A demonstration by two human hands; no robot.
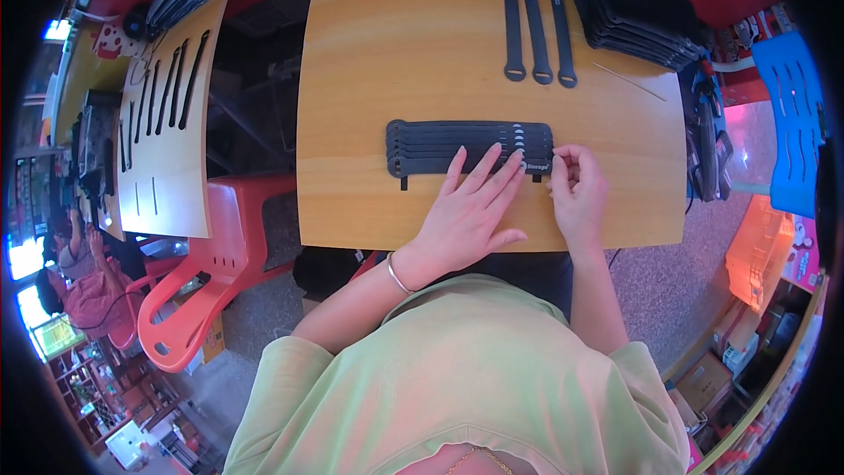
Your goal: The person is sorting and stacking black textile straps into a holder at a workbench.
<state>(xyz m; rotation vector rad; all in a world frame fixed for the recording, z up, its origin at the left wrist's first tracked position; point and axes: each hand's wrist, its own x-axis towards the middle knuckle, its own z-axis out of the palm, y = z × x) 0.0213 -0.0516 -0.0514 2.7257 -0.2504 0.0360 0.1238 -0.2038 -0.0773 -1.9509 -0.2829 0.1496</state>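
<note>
Several black fastening straps [440, 142] lie overlapped in a flat row in front of me, each with a slotted rounded end on the left. My left hand [479, 207] rests flat on the row toward its right part, fingers spread. At the right end of the row, my right hand [578, 189] is closed, thumb and forefinger pinching the edge of a strap. Two short dark tabs, one a narrow black tab [404, 183] at the left, stick out below the row's near edge.
Three single straps [540, 26] lie apart farther back on the wooden table [369, 62]. A thin stick [629, 81] lies by a black stack [637, 13] at the far right. Left are a red chair [215, 264] and a side table [176, 176] with more straps. Another person [92, 295] sits far left.
</note>
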